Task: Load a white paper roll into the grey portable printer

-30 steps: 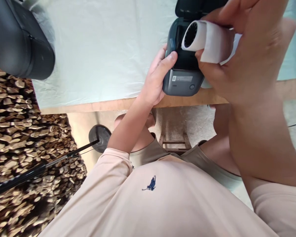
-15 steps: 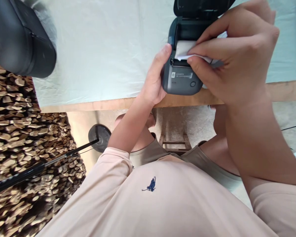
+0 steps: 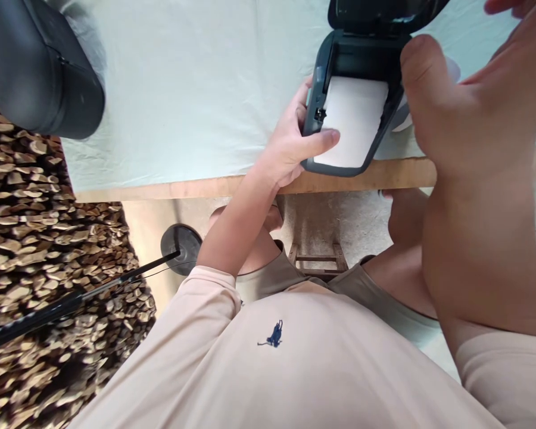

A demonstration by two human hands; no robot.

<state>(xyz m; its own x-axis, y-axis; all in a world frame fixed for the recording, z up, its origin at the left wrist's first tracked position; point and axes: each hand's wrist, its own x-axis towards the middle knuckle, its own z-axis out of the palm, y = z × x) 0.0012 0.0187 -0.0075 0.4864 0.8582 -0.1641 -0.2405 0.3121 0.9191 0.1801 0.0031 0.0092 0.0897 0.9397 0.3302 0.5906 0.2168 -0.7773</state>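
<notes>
My left hand point(image 3: 295, 140) is wrapped round the left side of a small dark grey label printer point(image 3: 310, 122) at the table's front edge. Its thumb presses a white strip of label paper point(image 3: 355, 119), which lies out of the printer's bay and down over the front. The black lid point(image 3: 384, 15) stands raised at the far end. Right of the printer, my right hand point(image 3: 477, 95) is lifted, thumb apart from the fingers, with nothing seen in it. Its fingers run partly out of view at the top right. Behind it shows part of a white object point(image 3: 402, 116), mostly hidden.
A black case point(image 3: 49, 77) stands at the table's left end. The table point(image 3: 183, 89) has a pale cover and a wooden front edge. Stacked firewood point(image 3: 49, 250) fills the left, with a black pole on a round base point(image 3: 181, 247). A wooden stool point(image 3: 317, 259) is below.
My right hand has let go of the paper and moved right and up. The paper now lies flat over the printer's front, and my left thumb has come down on it.
</notes>
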